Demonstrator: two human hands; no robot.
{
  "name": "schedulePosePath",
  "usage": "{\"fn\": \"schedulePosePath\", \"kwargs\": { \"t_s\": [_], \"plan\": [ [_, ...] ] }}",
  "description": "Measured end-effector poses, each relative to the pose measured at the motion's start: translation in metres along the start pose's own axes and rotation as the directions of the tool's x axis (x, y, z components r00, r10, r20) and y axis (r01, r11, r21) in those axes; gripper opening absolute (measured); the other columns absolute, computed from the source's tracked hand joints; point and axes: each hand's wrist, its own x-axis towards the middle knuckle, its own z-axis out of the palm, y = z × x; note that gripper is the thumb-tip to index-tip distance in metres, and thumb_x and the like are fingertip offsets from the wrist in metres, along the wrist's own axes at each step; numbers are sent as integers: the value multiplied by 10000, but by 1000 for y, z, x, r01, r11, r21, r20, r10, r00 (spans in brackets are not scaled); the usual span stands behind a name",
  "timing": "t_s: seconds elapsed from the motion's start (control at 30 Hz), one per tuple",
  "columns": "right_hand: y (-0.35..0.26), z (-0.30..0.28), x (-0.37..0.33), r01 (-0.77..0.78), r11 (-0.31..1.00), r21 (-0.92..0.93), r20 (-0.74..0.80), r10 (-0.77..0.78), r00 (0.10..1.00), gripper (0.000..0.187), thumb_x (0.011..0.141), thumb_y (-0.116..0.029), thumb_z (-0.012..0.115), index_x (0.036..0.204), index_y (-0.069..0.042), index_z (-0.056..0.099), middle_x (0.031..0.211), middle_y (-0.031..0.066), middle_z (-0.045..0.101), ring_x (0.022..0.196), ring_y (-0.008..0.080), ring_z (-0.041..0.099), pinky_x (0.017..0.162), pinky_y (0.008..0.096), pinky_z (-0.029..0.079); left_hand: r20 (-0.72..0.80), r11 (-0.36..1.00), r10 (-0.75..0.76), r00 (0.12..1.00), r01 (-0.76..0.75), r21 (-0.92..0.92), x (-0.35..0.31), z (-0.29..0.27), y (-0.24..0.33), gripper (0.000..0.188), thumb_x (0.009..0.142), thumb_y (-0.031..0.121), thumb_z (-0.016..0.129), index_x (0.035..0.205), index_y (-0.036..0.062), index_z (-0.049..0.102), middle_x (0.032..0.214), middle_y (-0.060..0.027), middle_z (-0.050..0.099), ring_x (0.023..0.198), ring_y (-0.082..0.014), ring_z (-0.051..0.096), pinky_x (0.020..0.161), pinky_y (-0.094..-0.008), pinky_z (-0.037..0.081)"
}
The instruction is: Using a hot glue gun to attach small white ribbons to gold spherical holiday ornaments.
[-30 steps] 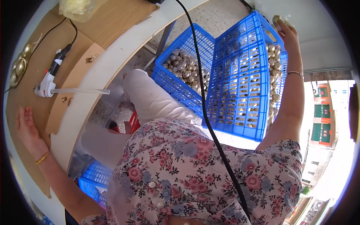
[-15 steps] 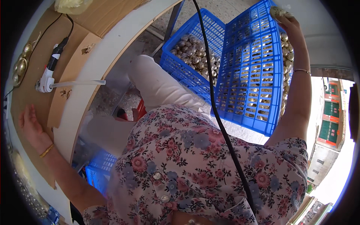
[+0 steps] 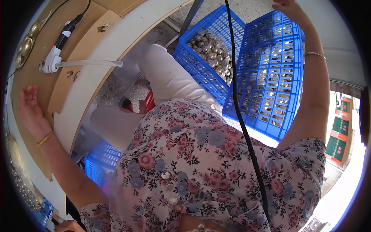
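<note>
My left hand lies palm up on the brown cardboard over the bench, fingers loosely spread and nothing in it. Near it is a white and black handheld tool with a clear tube. My right arm stretches far out past a tall blue slatted crate; at the upper edge, my right hand is partly cut off. Its fingers are bent, and whether they hold anything is hidden. Shiny balls show through the crate's slots. Clear-wrapped silvery-gold balls lie in a second blue crate.
A black cable hangs down across the view in front of the crates and my shirt. Gold balls lie at the bench's far left. Another blue crate stands under the bench. The bench's white edge curves beside my legs.
My right hand has moved up to the picture's edge; the gold wrapped item seen in it before no longer shows. The view has shifted slightly. My left hand stays on the cardboard.
</note>
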Motion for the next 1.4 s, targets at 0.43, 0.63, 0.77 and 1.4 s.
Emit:
{"fn": "schedulePosePath", "kwargs": {
  "t_s": [0.43,0.63,0.77,1.4],
  "plan": [
    [-257,-17,7,753,657,42,-156,-740,654,239,840,-73,547,1068,-25,600,1035,39,618,904,120,561,831,239,425,-167,959,117,979,-155,-238,-58,66,14,112,754,34,632,760,61,523,636,-17,504,564,-106,521,577,-272,506],
    [-368,26,29,958,247,-148,-209,-954,214,269,767,-29,600,1035,-38,606,970,87,628,744,178,594,586,282,471,-218,954,147,965,-196,-226,-72,62,25,123,755,44,648,796,56,533,674,-7,523,590,-91,537,553,-221,490],
    [-427,66,61,954,245,-172,-129,-966,225,304,752,-71,575,1054,-40,591,961,125,618,769,266,590,696,325,482,-163,981,124,979,-145,-126,-73,73,29,129,758,80,663,814,31,558,721,-19,571,625,-82,552,568,-207,482],
    [-579,177,185,755,561,341,203,-828,523,618,638,-229,688,1218,-107,511,1140,112,568,1027,225,543,887,295,427,-183,991,69,981,-89,-103,-75,80,35,81,762,19,643,831,-1,606,735,-25,595,680,-83,563,593,-203,481]
  ]
}}
